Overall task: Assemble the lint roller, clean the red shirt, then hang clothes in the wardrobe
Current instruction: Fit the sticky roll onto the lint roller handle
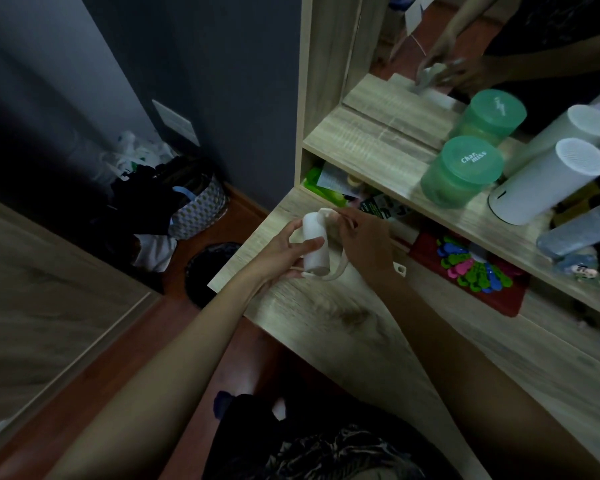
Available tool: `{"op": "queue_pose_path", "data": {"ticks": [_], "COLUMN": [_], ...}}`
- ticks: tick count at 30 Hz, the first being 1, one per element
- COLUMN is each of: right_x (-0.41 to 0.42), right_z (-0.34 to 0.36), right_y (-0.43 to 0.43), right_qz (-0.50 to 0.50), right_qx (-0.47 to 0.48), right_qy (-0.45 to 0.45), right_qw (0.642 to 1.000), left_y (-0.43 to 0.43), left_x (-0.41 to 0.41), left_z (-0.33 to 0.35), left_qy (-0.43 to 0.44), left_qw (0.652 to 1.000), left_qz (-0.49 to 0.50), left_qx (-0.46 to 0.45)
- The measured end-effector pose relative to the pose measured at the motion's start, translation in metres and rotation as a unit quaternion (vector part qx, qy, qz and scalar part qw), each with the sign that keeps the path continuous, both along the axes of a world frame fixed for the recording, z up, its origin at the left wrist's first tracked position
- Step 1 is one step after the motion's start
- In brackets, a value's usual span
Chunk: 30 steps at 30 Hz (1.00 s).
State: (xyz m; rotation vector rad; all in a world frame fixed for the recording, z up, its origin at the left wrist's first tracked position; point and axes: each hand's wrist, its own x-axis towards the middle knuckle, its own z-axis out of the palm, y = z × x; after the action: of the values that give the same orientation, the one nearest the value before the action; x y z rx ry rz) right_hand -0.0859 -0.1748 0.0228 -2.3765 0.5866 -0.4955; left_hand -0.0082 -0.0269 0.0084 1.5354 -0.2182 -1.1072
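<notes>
My left hand (pixel 284 252) grips a white lint roll (pixel 314 242) above the wooden desk (pixel 326 317), thumb and fingers curled round its barrel. My right hand (pixel 362 242) holds the cream plastic roller handle (pixel 338 268), whose frame loops around the roll's far and near ends. The hands meet over the desk's left end. No red shirt is in view.
On the shelf (pixel 378 147) stand a green jar (pixel 463 173) and a white cylinder (pixel 548 181) before a mirror. Under the shelf lies a red tray (pixel 440 263) of coloured clips. On the floor at the left are a black bin (pixel 207 271) and a laundry bag (pixel 198 209).
</notes>
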Motion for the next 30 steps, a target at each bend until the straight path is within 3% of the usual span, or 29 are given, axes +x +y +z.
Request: {"op": "queue_pose_path", "data": {"ticks": [17,30], "right_x": [-0.005,0.006], "right_z": [0.005,0.0], "right_y": [0.001,0.003], "right_qz": [0.015,0.033], "right_qx": [-0.009,-0.02], "right_qy": [0.004,0.017], "right_qw": [1.0,0.999], "left_y": [0.004,0.009], "left_x": [0.001,0.003], "left_z": [0.001,0.0], "left_qy": [0.038,0.117], "left_qw": [0.999,0.993], "left_qz": [0.003,0.002], "left_qx": [-0.009,-0.014]}}
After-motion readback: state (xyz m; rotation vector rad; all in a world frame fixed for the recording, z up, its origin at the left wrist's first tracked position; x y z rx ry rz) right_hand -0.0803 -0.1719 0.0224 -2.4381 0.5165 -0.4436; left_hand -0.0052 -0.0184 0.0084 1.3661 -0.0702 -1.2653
